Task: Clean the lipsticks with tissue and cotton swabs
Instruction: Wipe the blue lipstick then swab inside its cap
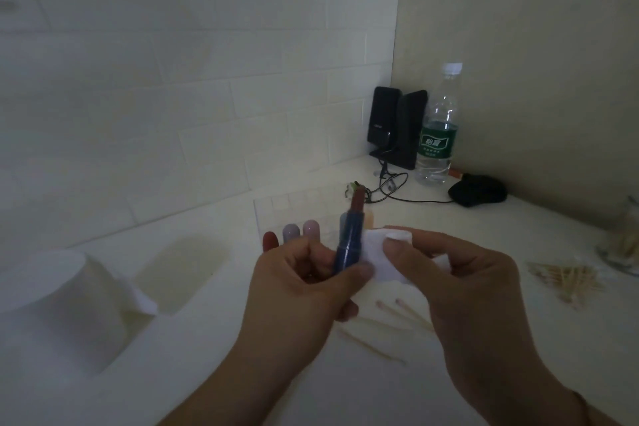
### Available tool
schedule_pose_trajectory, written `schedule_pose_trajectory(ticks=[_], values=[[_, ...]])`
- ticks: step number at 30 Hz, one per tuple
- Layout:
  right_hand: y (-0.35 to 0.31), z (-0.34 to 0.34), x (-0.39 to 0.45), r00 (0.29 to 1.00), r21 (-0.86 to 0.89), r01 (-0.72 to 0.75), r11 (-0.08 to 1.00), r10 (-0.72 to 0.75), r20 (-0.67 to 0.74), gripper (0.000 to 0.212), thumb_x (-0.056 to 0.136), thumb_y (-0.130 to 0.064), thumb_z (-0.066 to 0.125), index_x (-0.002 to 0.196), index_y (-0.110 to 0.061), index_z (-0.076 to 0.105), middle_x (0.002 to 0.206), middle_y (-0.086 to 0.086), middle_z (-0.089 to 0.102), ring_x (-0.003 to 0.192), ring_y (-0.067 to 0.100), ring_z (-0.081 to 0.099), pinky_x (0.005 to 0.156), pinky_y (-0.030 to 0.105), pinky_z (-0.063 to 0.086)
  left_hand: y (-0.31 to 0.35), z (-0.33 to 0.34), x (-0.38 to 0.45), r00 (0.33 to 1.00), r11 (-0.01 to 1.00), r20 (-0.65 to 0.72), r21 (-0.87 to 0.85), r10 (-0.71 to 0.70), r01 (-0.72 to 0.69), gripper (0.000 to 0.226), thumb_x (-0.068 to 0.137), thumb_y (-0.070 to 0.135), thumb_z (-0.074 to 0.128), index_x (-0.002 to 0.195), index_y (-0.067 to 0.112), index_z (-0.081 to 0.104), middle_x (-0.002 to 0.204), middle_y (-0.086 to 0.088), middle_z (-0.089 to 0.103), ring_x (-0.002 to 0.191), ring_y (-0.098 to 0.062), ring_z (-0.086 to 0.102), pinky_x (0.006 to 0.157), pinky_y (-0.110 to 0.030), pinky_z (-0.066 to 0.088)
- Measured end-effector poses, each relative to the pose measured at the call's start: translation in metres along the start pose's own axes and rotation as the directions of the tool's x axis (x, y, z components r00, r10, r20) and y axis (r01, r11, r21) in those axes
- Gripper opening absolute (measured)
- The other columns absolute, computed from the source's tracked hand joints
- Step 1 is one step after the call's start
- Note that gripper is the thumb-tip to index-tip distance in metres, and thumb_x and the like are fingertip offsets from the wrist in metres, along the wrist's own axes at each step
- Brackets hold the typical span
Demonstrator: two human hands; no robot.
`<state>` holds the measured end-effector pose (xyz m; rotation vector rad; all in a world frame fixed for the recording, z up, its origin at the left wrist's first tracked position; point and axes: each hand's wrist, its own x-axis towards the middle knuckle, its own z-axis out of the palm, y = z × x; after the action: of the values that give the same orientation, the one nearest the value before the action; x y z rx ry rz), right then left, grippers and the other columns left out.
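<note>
Above the pale table (345,391), the left hand (294,290) gripped a blue lipstick (349,242) upright with its brownish stick wound out, probably so the barrel faced the wipe. The right hand (460,284) pinched a folded white tissue (377,259) against the smooth plastic tube. Thin wooden cotton swabs (397,313) lay below within reach; a soft tissue roll (62,301) sat well left.

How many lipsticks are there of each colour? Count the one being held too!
Blue tube with brownish stick, held in the left hand: 1
Red: 1
Lilac: 1
Pink: 1
Total: 4
</note>
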<state>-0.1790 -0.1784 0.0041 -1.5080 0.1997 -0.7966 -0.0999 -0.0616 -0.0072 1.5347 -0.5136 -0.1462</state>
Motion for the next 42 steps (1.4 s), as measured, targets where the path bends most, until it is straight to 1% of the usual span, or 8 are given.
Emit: schedule_pose_trajectory(ticks=[8,12,17,20,23,30,36,42], values=[[0.016,-0.011,0.010,0.955,0.423,-0.281,0.862,0.209,0.208,0.044,0.054,-0.047,0.079,0.085,-0.016,0.078,0.093,0.008,0.074,0.086,0.022,0.070,0.075,0.039,0.056,-0.007,0.002,0.000,0.989,0.978,-0.102,-0.166,0.110,-0.126,0.030,0.092,0.042,0.053,0.097,0.015,0.065,0.103,-0.012,0.067,0.090,-0.022,0.067,0.076,-0.036,0.054],[0.020,-0.005,0.008,0.942,0.365,-0.326,0.872,0.264,0.209,0.007,0.066,-0.029,0.078,0.065,-0.022,0.078,0.080,-0.001,0.075,0.076,0.010,0.072,0.064,0.026,0.058,-0.010,0.005,-0.002,0.977,0.977,-0.128,-0.110,0.168,-0.183,0.030,0.084,0.043,0.049,0.095,0.019,0.062,0.100,-0.013,0.061,0.082,-0.016,0.063,0.067,-0.023,0.050],[0.021,0.000,0.012,0.895,0.318,-0.436,0.842,0.368,0.252,0.096,0.015,-0.057,0.090,0.096,-0.008,0.075,0.101,0.012,0.073,0.091,0.031,0.070,0.069,0.040,0.059,-0.007,0.005,-0.001,0.965,0.966,-0.155,-0.114,0.213,-0.232,0.027,0.092,0.042,0.052,0.097,0.017,0.058,0.085,0.002,0.068,0.078,-0.010,0.065,0.067,-0.022,0.055],[0.013,-0.003,0.014,0.921,0.409,-0.388,0.826,0.335,0.197,0.078,0.019,-0.049,0.093,0.084,-0.009,0.078,0.095,0.015,0.073,0.082,0.029,0.072,0.060,0.036,0.059,-0.008,0.004,0.000,0.961,0.967,-0.158,-0.082,0.227,-0.242,0.022,0.088,0.038,0.058,0.095,0.017,0.058,0.083,0.000,0.067,0.074,-0.009,0.064,0.065,-0.024,0.054],[0.008,-0.015,0.019,0.950,0.434,-0.288,0.854,0.311,0.019,0.022,0.062,-0.031,0.071,0.075,-0.015,0.078,0.090,0.009,0.075,0.080,0.024,0.072,0.059,0.034,0.058,-0.007,0.003,0.000,0.966,0.966,-0.134,-0.107,0.220,-0.235,0.027,0.089,0.037,0.058,0.096,0.011,0.059,0.071,-0.004,0.062,0.062,-0.016,0.057,0.062,-0.031,0.051],[0.002,-0.001,0.001,0.996,0.132,-0.037,0.991,0.025,0.090,0.019,0.081,-0.028,0.065,0.095,-0.024,0.076,0.094,0.004,0.075,0.090,0.026,0.070,0.081,0.044,0.053,-0.010,0.011,-0.008,0.972,0.974,0.092,-0.090,0.215,-0.207,0.025,0.082,0.044,0.058,0.093,0.022,0.062,0.065,0.001,0.058,0.058,-0.015,0.055,0.064,-0.035,0.048],[0.008,0.002,-0.001,0.997,0.033,-0.002,0.999,-0.001,0.077,0.021,0.073,-0.019,0.071,0.093,-0.020,0.077,0.094,-0.008,0.075,0.093,0.009,0.069,0.085,0.023,0.054,-0.012,0.010,-0.008,0.958,0.961,0.078,0.014,0.275,-0.277,0.023,0.088,0.033,0.058,0.094,0.012,0.066,0.060,-0.009,0.062,0.051,-0.020,0.056,0.055,-0.026,0.048],[0.013,-0.010,0.012,0.951,-0.181,-0.157,0.971,0.198,0.236,0.015,0.079,-0.019,0.072,0.093,-0.024,0.071,0.084,-0.006,0.075,0.079,0.006,0.070,0.072,0.023,0.052,-0.019,0.009,-0.007,0.960,0.961,0.025,-0.013,0.278,-0.277,0.024,0.085,0.049,0.050,0.089,0.030,0.064,0.075,-0.008,0.057,0.081,-0.032,0.057,0.089,-0.072,0.035]])
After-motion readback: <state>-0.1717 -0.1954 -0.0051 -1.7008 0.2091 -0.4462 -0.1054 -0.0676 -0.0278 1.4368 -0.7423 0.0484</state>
